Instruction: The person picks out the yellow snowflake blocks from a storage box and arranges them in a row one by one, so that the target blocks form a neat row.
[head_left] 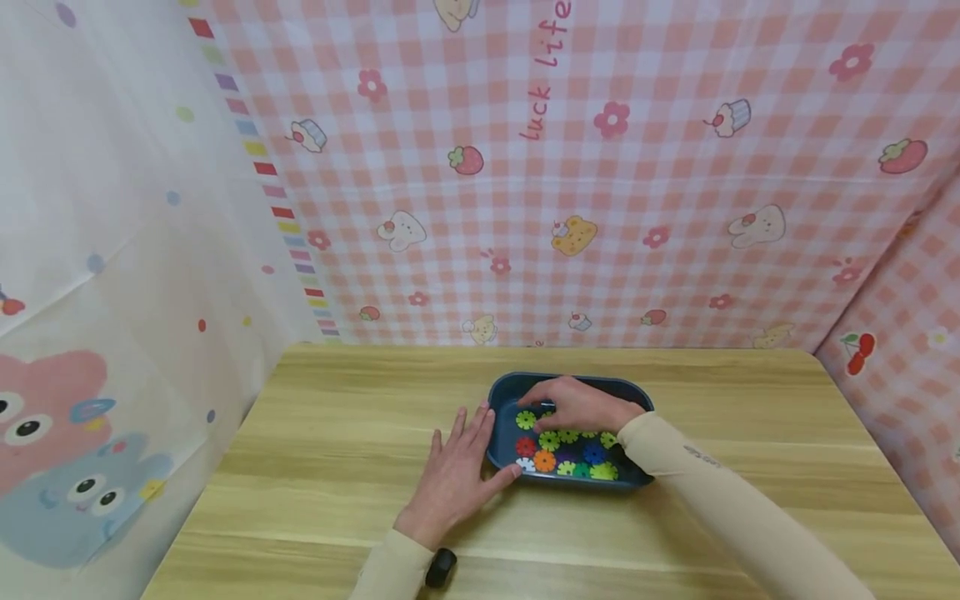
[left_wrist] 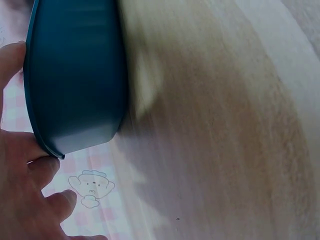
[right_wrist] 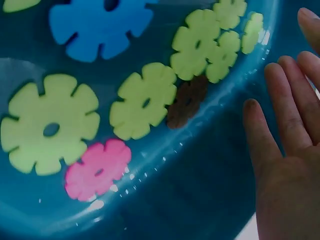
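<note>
A: ok so where's our stuff sitting?

B: We've got the tray [head_left: 506, 433] a bit right of centre in the lower half of the head view, on the table [head_left: 337, 467]. The discs [head_left: 545, 461] lie loose inside, mostly toward its middle and lower side.

A: why's the left hand [head_left: 453, 479] parked there tho?

B: Looks to us like it's steadying the tray so it can't slide. The fingers [head_left: 476, 429] run nearly straight up to the tray's left end, and the thumb [head_left: 501, 480] sticks out to the lower left corner. So it's spread pretty wide, not wrapped round anything. In the left wrist view we see thumb and forefinger touching the rim, at the left of the frame.

A: and the right hand [head_left: 573, 406]?

B: Over the tray's upper middle, forearm [head_left: 738, 492] slanting in from the lower right corner, probably because that puts the discs within easy reach. From the head view the fingers bend downward, but the right wrist view has them loose and fairly straight at the right edge. Nothing in them that we can spot. Whether a fingertip brushes a disc, we can't tell.
</note>
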